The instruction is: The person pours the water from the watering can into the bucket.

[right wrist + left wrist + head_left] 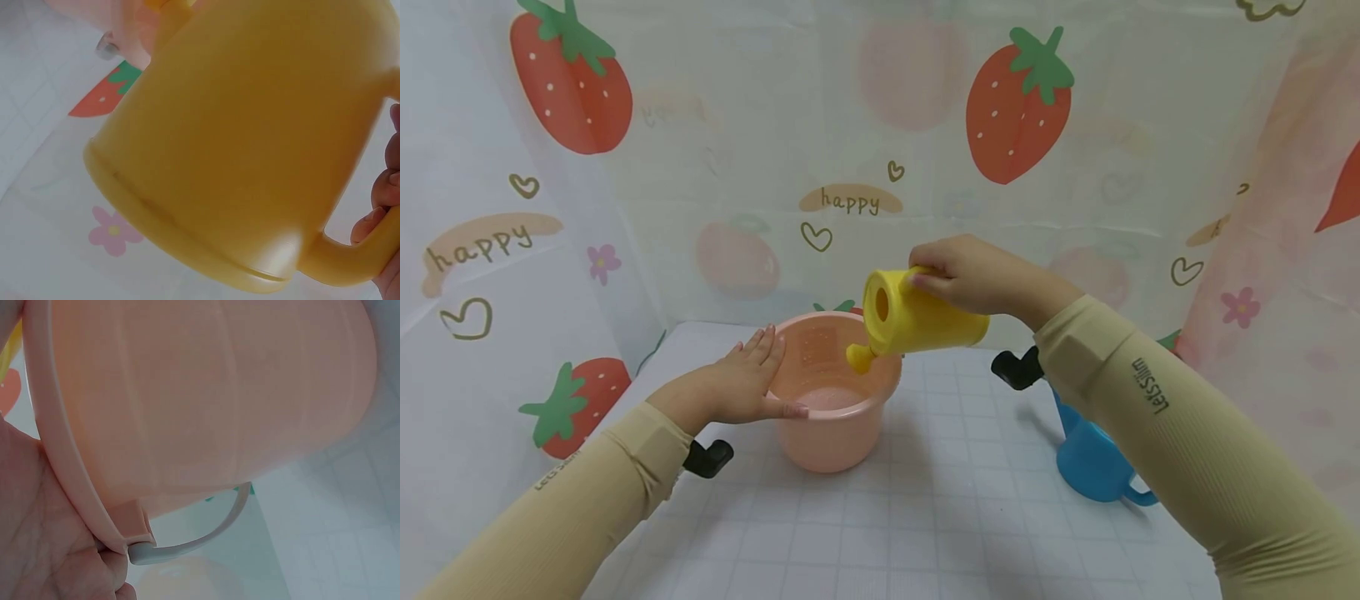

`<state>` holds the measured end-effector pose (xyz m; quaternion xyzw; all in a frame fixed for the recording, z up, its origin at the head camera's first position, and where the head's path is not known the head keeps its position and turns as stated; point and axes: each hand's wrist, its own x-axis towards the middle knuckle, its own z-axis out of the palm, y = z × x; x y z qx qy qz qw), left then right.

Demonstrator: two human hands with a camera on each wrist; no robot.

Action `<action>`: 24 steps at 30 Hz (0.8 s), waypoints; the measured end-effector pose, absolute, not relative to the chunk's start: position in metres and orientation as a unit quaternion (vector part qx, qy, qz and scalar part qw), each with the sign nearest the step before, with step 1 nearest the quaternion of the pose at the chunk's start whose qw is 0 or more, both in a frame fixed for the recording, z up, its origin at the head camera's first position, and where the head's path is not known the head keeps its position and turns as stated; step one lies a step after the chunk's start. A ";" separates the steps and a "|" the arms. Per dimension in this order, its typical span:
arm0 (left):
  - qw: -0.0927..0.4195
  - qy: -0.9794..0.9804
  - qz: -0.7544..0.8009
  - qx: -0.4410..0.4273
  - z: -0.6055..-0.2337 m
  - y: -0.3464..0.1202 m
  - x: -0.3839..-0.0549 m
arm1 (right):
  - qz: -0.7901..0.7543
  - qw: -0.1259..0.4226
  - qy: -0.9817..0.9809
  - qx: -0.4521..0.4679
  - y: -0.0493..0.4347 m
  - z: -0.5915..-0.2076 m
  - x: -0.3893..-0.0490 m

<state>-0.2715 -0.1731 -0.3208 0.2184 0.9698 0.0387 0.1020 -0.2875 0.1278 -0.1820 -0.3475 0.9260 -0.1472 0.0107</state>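
My right hand [973,271] grips the handle of a yellow watering can [925,321], holding it tipped on its side. Its round spout head [860,358] points down over the mouth of a pink bucket [831,442]. In the right wrist view the can's body [237,137] fills the middle, with curled fingers [384,190] round the handle. My left hand [737,379] rests on the bucket's left rim, fingers straight and thumb spread along the near edge. The left wrist view shows the palm [44,519] against the rim and the bucket's grey carrying handle [200,540] hanging down.
A blue cup-like container with a handle [1093,467] stands on the right of the table, partly hidden behind my right forearm. White checked cloth [925,533] covers the table. Curtains printed with strawberries [1018,108] enclose the back and sides.
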 end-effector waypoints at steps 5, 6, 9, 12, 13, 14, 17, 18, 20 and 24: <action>0.101 0.970 0.036 0.220 -0.322 -0.174 -0.273 | -0.136 0.004 0.925 -0.356 0.127 -0.181 -0.289; 0.100 0.970 0.036 0.220 -0.322 -0.174 -0.273 | -0.135 0.003 0.925 -0.356 0.126 -0.180 -0.289; 0.098 0.970 0.037 0.221 -0.322 -0.173 -0.273 | -0.133 0.002 0.926 -0.355 0.126 -0.178 -0.288; 0.096 0.970 0.037 0.221 -0.322 -0.173 -0.273 | -0.132 0.004 0.927 -0.351 0.125 -0.176 -0.287; 0.097 0.970 0.037 0.221 -0.322 -0.173 -0.273 | -0.130 0.003 0.927 -0.351 0.125 -0.175 -0.287; 0.097 0.970 0.037 0.221 -0.322 -0.173 -0.273 | -0.129 0.002 0.928 -0.350 0.125 -0.175 -0.287; 0.098 0.970 0.037 0.220 -0.322 -0.173 -0.274 | -0.122 -0.002 0.927 -0.354 0.124 -0.174 -0.287; 0.098 0.970 0.037 0.220 -0.322 -0.173 -0.274 | -0.119 -0.004 0.926 -0.357 0.124 -0.174 -0.287; 0.096 0.970 0.036 0.219 -0.323 -0.173 -0.274 | -0.115 -0.007 0.924 -0.364 0.123 -0.173 -0.286; 0.095 0.970 0.034 0.219 -0.324 -0.173 -0.275 | -0.108 -0.013 0.920 -0.377 0.122 -0.172 -0.286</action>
